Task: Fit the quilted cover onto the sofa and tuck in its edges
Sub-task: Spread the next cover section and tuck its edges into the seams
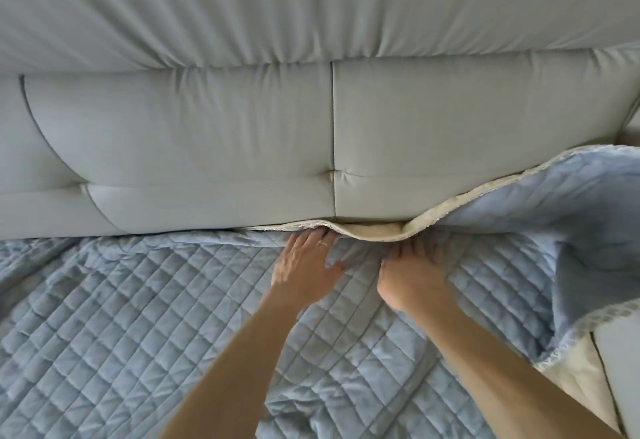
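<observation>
Two bare forearms, the left (242, 352) and the right (485, 362), came in from the bottom edge, cut off above the elbows. Under and around them lay the blue quilted cover (121, 317), spread over the seat and wrinkled, its near part running out of view.

At the ends of the arms the two hands sat close together but apart, both on the cover's far edge. The left hand (304, 262) lay flat, fingers straight and pressing the cloth, with a ring (322, 243) on one finger. Its fingertips touched the turned-up edge. The right hand (412, 275) also pressed down on the cover, fingers pointing forward. Its fingertips were hidden under the fold, so whether they hooked the cloth could not be told.

Just beyond both hands the edge was folded back, showing the cream lining (374, 232). To the left of the hands the edge disappeared into the gap under the sofa back (207, 133). To the right of the right hand the cover rose loose and bunched, hiding that part of the seat. Its trimmed edge (554, 352) fell toward a bare seat cushion (620, 369), cut off by the frame.

Behind the hands the pale sofa back filled the upper view, with a vertical seam (333, 126) just above the left hand. Its top and ends were out of frame.
</observation>
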{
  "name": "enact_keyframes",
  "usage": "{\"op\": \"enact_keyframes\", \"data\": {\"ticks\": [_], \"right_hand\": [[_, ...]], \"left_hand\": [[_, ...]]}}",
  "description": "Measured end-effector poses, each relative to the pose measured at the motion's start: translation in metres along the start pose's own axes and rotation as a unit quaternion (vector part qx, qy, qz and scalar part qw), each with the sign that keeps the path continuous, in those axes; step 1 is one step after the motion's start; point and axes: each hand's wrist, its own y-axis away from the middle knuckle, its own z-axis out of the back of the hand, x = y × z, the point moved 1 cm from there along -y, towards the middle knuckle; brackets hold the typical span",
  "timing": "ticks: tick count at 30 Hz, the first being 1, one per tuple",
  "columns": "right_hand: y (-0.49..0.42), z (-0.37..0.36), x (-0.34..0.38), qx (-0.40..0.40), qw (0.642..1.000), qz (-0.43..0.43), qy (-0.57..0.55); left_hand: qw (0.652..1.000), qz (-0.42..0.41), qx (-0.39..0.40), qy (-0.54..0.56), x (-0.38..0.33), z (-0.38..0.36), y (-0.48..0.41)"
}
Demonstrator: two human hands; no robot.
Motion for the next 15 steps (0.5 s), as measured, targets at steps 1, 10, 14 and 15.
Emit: {"op": "enact_keyframes", "data": {"ticks": [1,10,14,15], "right_hand": [[0.012,0.001,0.013,-0.040,0.998,0.051,-0.012],[0.001,0.000,0.063,-0.074,0.975,0.203,-0.047],[-0.006,-0.005,0.062,-0.096,0.980,0.171,-0.032],[-0.004,-0.007,0.066,-0.120,0.977,0.172,-0.024]], "left_hand": [[1.000,0.003,-0.027,0.005,0.003,0.004,0.012],[0.997,0.046,-0.001,-0.057,0.055,0.016,0.039],[0.994,0.083,0.036,-0.059,0.045,0.003,0.027],[0.993,0.091,0.046,-0.067,0.045,0.001,0.024]]}}
